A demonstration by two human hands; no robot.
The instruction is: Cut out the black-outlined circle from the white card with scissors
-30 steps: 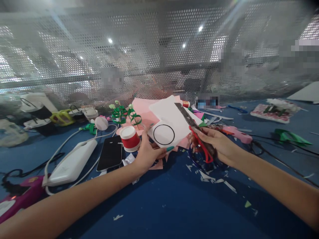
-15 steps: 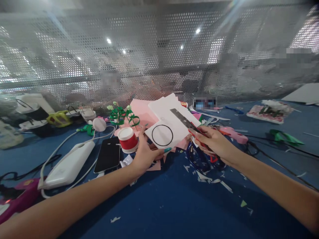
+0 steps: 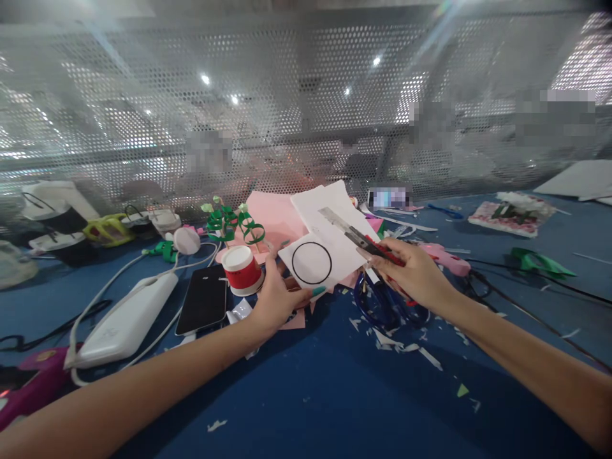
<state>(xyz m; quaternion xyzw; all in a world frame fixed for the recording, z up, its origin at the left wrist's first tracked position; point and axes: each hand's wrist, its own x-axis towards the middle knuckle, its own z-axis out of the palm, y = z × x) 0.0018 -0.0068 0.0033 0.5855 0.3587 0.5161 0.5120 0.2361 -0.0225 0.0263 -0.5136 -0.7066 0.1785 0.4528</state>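
My left hand (image 3: 277, 296) pinches the lower left edge of a white sheet of paper (image 3: 342, 258) that carries a black drawn circle. My right hand (image 3: 408, 268) is wrapped around the red handles of a pair of scissors (image 3: 356, 236). The metal blades point up and left over white paper (image 3: 329, 201), beside the circle's upper right. From this angle I cannot tell whether they touch a sheet. Just left of my left hand stands a red and white paper cup (image 3: 243, 271). Below my right hand lie scissors with blue handles (image 3: 370, 309).
Pink paper (image 3: 272, 210) and green curled-paper plants (image 3: 222, 223) stand behind. A black phone (image 3: 203, 299), a white power bank (image 3: 127, 319) and cables lie left. On the right are a pink glue gun (image 3: 447, 258), green paper (image 3: 540, 264) and paper scraps (image 3: 430, 358). Perforated metal (image 3: 306, 95) rises behind.
The scissor blades have shifted slightly left and tilted, now showing a lighter face. My left hand keeps its pinch on the circled paper. The whole view has moved a little.
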